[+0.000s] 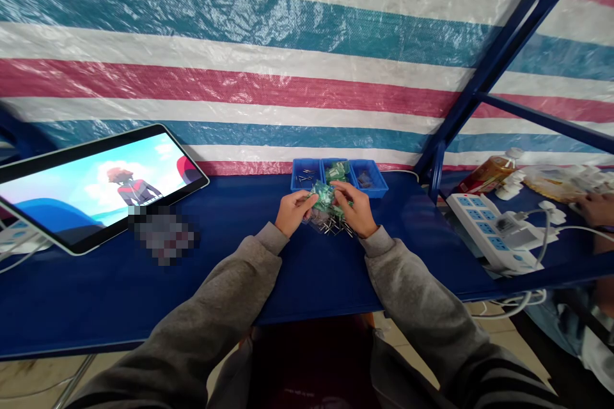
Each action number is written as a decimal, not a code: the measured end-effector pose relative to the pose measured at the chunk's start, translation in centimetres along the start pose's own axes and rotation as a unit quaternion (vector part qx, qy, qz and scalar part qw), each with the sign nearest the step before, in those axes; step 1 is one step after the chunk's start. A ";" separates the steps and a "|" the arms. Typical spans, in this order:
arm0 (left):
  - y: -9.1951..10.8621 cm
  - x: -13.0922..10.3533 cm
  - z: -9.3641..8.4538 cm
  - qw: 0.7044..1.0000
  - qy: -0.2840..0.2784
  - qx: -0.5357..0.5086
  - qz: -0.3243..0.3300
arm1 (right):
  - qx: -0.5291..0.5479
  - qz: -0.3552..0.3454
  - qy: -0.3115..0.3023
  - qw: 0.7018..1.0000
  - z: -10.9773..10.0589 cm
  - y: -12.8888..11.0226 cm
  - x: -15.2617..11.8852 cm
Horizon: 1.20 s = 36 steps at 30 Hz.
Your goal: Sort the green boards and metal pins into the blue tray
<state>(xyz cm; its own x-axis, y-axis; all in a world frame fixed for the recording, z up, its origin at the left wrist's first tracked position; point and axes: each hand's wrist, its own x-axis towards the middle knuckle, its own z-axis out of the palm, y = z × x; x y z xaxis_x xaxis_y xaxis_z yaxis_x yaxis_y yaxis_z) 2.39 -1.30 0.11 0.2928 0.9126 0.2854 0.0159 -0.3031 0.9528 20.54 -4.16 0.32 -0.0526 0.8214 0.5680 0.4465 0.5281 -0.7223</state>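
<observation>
My left hand is closed in a pinch at the left edge of a small green-printed clear plastic bag. On its other side my right hand has its fingers bent onto the same bag. Just below the bag, between both hands, lies a loose pile of thin metal screws or pins, with more clear plastic around it. Right behind the hands stand three joined blue bins. Metal pieces lie in the left bin, green packets in the middle one, and small dark pieces in the right one.
A tilted tablet playing a cartoon stands at left, with a blurred-out item before it. At right are a white power strip with cables, a drink bottle and another person's hand. Behind the blue table hangs a striped sheet.
</observation>
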 end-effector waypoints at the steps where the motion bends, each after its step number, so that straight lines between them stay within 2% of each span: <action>1: 0.1 0.0 0.0 1.000 0.002 -0.019 -0.017 | 0.002 -0.017 -0.002 1.000 0.0 0.0 0.0; 6: 0.1 0.0 0.1 0.996 -0.005 -0.075 -0.057 | -0.036 -0.119 -0.042 0.991 0.0 0.1 0.1; 10: 0.0 0.0 0.2 0.990 -0.023 -0.110 -0.084 | -0.045 -0.103 -0.062 0.992 0.0 -0.1 0.1; 13: 0.1 0.0 0.2 0.982 -0.032 -0.148 -0.112 | -0.048 -0.126 -0.086 0.987 0.1 -0.1 0.1; 15: 0.0 0.1 0.1 0.980 -0.045 -0.150 -0.125 | -0.064 -0.133 -0.077 0.986 0.2 0.2 0.0; 17: -0.1 0.1 0.1 0.984 -0.034 -0.131 -0.112 | -0.088 -0.111 -0.044 0.989 0.3 0.5 0.0; 20: -0.2 0.2 0.1 0.994 -0.004 -0.095 -0.045 | -0.111 -0.074 -0.009 0.991 0.4 0.9 0.0; 24: -0.1 0.0 0.1 0.998 -0.047 -0.042 -0.004 | -0.087 -0.042 -0.001 0.995 0.2 0.5 0.0; 26: 0.0 0.0 0.1 0.998 -0.040 -0.045 -0.006 | -0.066 -0.024 0.013 0.997 0.0 0.2 0.0; 28: -0.1 0.0 0.0 0.998 -0.011 -0.066 -0.007 | -0.048 -0.038 0.015 0.998 -0.2 -0.1 0.0; 32: -0.5 0.2 -0.1 0.995 0.010 -0.103 -0.007 | -0.052 -0.126 -0.031 0.990 -0.4 0.0 0.1; 34: -0.6 0.3 -0.1 0.993 0.002 -0.118 -0.010 | -0.058 -0.135 -0.030 0.989 -0.2 0.1 0.1; 36: -0.6 0.3 -0.2 0.993 -0.005 -0.116 -0.005 | -0.060 -0.115 -0.010 0.992 0.0 0.2 0.1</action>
<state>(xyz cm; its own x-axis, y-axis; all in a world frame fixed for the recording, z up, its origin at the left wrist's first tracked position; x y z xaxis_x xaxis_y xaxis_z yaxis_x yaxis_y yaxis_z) 2.32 -0.80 -0.33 0.3040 0.9121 0.2752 -0.2014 -0.2208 0.9543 20.65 -3.96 0.21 -0.1826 0.6869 0.7035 0.5233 0.6736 -0.5219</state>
